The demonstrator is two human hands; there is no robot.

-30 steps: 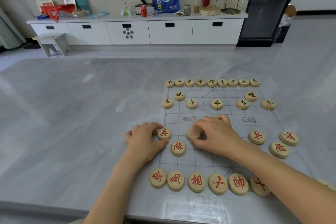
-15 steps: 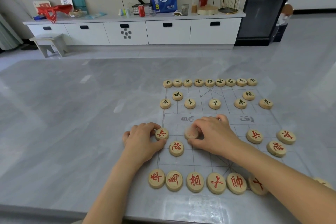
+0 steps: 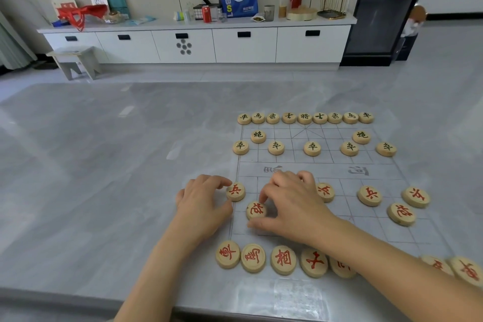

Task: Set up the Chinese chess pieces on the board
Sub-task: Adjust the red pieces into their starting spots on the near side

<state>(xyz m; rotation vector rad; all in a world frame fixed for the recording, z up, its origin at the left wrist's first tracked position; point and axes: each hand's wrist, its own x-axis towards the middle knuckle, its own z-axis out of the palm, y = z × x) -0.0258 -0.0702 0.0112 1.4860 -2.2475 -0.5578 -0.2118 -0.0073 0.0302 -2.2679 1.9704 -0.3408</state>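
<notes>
The clear grid board [image 3: 326, 172] lies on the grey table. Black pieces fill its far rows, with the back row [image 3: 304, 117] complete. My left hand [image 3: 203, 204] pinches the leftmost red soldier [image 3: 235, 191] between index finger and thumb at the board's left edge. My right hand [image 3: 292, 206] curls over the left red cannon [image 3: 256, 209], index fingertip on its top edge and thumb just below it. Other red soldiers [image 3: 369, 195] and the right red cannon [image 3: 401, 214] lie to the right. The red back row [image 3: 282, 260] sits by the near edge, partly hidden by my right forearm.
The grey table top [image 3: 104, 178] stretches left of the board, with its front edge close to me. Two red pieces [image 3: 467, 270] lie at the far right near the edge. A white cabinet [image 3: 198, 44] and a small stool [image 3: 75, 60] stand beyond the table.
My right hand has moved left and toward me, from a piece on the soldier row down to the left red cannon, uncovering a red soldier. My left hand stays at the leftmost soldier.
</notes>
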